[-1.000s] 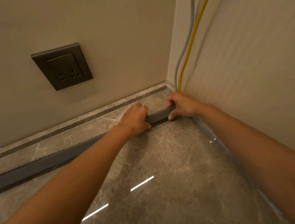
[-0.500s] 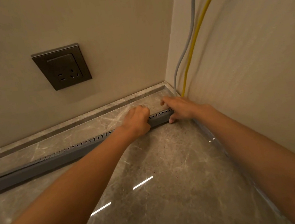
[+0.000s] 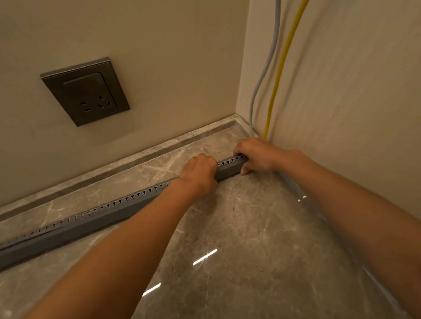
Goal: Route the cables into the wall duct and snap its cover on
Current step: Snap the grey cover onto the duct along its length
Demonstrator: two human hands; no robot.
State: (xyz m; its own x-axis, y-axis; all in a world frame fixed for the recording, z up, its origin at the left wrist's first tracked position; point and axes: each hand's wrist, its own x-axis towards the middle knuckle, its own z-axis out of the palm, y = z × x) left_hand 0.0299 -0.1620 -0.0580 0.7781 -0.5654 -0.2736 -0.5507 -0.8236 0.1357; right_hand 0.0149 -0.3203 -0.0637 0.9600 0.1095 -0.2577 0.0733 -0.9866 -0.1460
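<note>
A person's two hands work the corner end of a long grey wall duct (image 3: 96,220) that lies on the polished stone floor (image 3: 247,275), running from the left edge of the view towards the corner where two beige walls meet. A second earlier the duct showed only a smooth grey face between the hands; now its row of slotted fingers runs in plain sight along the upper edge for almost its whole length, which suggests the channel has been rolled or its open side turned up and that no cover sits on it yet. The left hand (image 3: 200,173) is curled into a loose fist over the duct, knuckles up, gripping it from above a little way short of the end. The right hand (image 3: 256,154) has shifted from a flat reach at the corner to a wrap around the very end of the duct, fingers over the top and thumb (image 3: 243,172) tucked under the near face. Both forearms stretch forward and nearly straight from the bottom of the frame, the right one close alongside the right-hand wall. A grey cable (image 3: 271,50) and a yellow cable (image 3: 288,48) hang down that wall into the corner just behind the right hand; whether either has entered the channel cannot be told from here. A dark wall socket (image 3: 85,92) sits on the back wall, well clear of the work. By the look of it, routing has barely started and the cover is a later step.
</note>
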